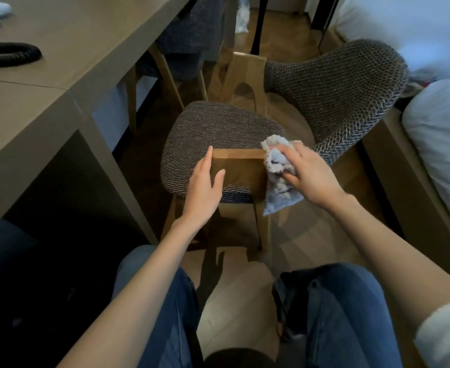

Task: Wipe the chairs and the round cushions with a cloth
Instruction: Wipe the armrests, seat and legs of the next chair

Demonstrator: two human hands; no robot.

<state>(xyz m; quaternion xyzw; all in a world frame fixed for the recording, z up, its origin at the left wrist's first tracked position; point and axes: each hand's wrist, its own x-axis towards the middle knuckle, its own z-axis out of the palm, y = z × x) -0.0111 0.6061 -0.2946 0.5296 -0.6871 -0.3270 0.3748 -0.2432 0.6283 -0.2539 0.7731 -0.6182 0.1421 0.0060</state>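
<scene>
A wooden chair (241,168) with a grey woven seat and curved woven backrest (340,94) lies tipped in front of me, its leg frame towards me. My left hand (205,187) rests flat, fingers straight, against the left side of the wooden frame. My right hand (308,176) grips a light grey cloth (277,171) and presses it on the right edge of the same frame. A corner of the cloth hangs down below the hand.
A long beige desk (46,96) runs along the left with a black coiled object (6,54) on it. A second chair (189,43) is tucked under the desk behind. A bed with white bedding (438,144) stands at the right. My knees in jeans are below.
</scene>
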